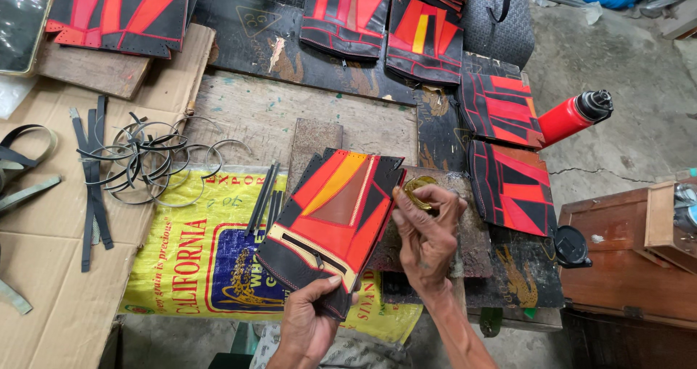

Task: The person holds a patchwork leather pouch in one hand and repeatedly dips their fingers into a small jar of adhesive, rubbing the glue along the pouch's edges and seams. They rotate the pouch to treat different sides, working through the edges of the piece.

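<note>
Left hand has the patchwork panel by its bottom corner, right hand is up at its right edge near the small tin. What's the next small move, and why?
Probably draw the right hand down along the panel edge. Its fingertips sit at the upper right edge, beside the open golden tin, while the left hand steadies the bottom corner.

I'm holding a black panel point(330, 224) showing red, orange, yellow patches; yellow sack point(196, 256) lying at bench edge.

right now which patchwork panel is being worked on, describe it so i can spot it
On the worn workbench, look above the yellow printed sack. The panel is held by the left hand, the right hand at its edge. Unlike the red-black panels, it has an orange-yellow stripe and brown triangle.
</note>
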Demonstrator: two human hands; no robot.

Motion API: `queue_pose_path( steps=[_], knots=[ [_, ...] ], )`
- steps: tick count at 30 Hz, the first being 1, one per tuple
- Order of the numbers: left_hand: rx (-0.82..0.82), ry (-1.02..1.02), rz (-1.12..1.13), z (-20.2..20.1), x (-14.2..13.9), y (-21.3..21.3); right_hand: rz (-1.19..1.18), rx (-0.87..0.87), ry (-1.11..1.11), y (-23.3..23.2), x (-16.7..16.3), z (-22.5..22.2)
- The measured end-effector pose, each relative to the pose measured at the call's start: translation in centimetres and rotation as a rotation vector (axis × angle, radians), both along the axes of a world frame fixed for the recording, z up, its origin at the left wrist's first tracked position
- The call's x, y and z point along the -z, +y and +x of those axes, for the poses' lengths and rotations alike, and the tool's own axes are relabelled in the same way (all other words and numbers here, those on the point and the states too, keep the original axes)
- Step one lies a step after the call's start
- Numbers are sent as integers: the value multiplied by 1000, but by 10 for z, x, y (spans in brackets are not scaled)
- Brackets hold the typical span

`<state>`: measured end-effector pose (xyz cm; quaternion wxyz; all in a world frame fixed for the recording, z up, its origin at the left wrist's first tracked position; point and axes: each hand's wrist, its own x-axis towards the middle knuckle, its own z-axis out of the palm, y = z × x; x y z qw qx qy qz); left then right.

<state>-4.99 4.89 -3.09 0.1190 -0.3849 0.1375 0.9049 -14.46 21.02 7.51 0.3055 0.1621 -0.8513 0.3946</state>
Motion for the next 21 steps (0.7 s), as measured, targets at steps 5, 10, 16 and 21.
queue_pose_path(
  steps=[5, 10, 16, 21],
  knots=[
    [-17, -6, 37, -4, -1, 1, 95, -14, 35, -1, -2, 3],
    [-14, -13, 37, -6, -5, 0, 122, -16, -22, 4, -8, -4],
    [-40, -5, 31, -10, -6, 3, 305, -50, 142, 6, -8, 6],
    [-64, -2, 64, -11, -4, 5, 436, -31, 254, 12, -7, 11]
  ],
)
